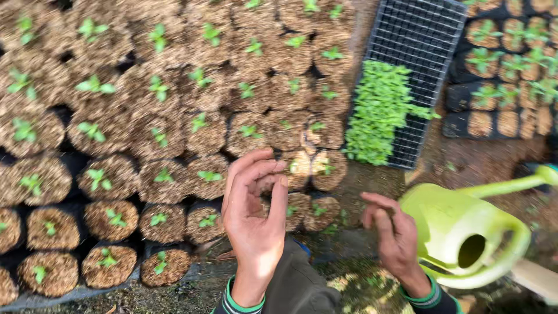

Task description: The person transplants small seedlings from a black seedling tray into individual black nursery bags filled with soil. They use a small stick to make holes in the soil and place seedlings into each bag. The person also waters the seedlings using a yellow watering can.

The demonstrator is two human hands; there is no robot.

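My left hand is raised over the near edge of a block of black grow bags, palm turned toward me and fingers curled loosely with nothing in them. My right hand hangs lower to the right, fingers bent and apart, holding nothing. It is just left of a lime green watering can without touching it. Each grow bag is filled with brown husk and holds one small green seedling.
A black seedling tray, partly filled with dense green seedlings, lies at the upper right. More grow bags with larger seedlings stand at the far right. Bare soil and a little grass lie around my knee.
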